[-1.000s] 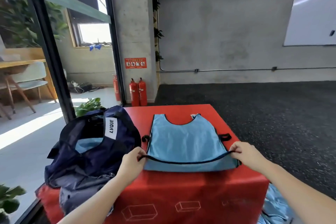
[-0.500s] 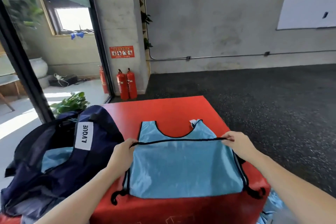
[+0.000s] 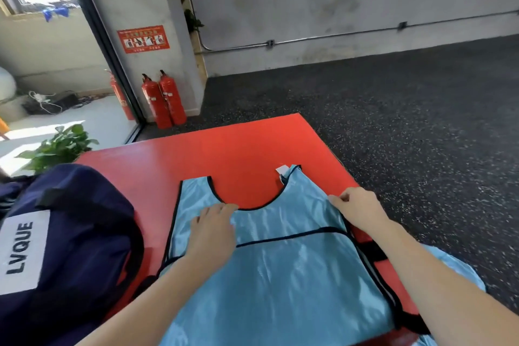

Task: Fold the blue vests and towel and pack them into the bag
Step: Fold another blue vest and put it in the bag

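A light blue vest with black trim lies on the red table, its lower part folded up over the chest so the hem crosses the middle. My left hand rests flat on the vest just below the neckline, fingers spread. My right hand sits at the vest's right shoulder edge, fingers curled on the fabric. The navy bag with a white LVQUE label stands at the left, touching the table.
More light blue fabric hangs off the table's right side. Two red fire extinguishers stand by the concrete pillar beyond the table. A potted plant sits at the far left. Dark speckled floor surrounds the table.
Both hands carried the vest's hem away from me, folding it upward, then released it and moved on to the chest and shoulder. The camera tilted down and closer.
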`<state>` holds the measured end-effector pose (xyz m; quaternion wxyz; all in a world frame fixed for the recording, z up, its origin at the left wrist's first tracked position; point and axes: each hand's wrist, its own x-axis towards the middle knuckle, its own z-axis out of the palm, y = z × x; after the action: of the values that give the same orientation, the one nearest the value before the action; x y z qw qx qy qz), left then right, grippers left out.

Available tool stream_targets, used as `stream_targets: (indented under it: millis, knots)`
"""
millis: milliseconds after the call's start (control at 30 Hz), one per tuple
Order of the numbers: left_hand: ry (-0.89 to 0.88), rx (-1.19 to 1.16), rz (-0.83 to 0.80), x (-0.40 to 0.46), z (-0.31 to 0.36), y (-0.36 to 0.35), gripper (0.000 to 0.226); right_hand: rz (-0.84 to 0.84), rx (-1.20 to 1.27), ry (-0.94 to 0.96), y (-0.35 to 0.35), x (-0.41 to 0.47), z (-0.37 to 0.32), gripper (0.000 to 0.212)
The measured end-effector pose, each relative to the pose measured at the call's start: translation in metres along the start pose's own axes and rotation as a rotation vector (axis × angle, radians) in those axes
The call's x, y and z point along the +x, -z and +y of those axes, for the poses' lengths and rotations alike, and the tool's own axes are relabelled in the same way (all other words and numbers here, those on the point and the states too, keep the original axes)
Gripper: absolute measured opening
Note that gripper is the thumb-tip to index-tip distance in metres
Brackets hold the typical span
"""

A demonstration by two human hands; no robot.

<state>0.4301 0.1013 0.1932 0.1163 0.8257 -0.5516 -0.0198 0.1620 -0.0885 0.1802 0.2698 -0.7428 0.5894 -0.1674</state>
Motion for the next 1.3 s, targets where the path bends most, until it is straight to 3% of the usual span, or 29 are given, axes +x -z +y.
stream_targets:
  millis: [167,333,500,633,767,967,1100,1300]
  knots:
    - [-0.120,-0.222,-0.006,0.066,0.064,-0.029,0.038,-0.104,0.040,-0.086,0.000,0.028,0.004,0.050]
    - [-0.116,-0.442,0.062,0.130,0.099,-0.052,0.025,-0.126,0.120,-0.069,-0.007,0.040,-0.006,0.037]
    - [-0.079,-0.490,0.045,0.172,0.118,-0.062,0.023,-0.069,0.576,-0.078,-0.021,0.052,-0.018,0.034]
    - [-0.040,-0.515,-0.005,0.186,0.118,-0.063,0.021,-0.168,0.983,-0.177,-0.026,0.061,-0.029,0.032]
    - [-0.050,-0.519,0.004,0.190,0.115,-0.060,0.020,-0.257,1.151,-0.265,-0.023,0.065,-0.040,0.033]
    - [0.092,-0.834,0.025,0.183,0.116,-0.048,0.025,-0.178,1.432,-0.249,-0.021,0.077,-0.043,0.035]
    - [0.150,-0.998,0.025,0.179,0.118,-0.044,0.018,-0.178,1.176,-0.210,-0.023,0.073,-0.046,0.031]
    - [0.077,-0.939,-0.028,0.178,0.112,-0.035,0.007,-0.180,0.942,-0.084,-0.027,0.066,-0.048,0.021]
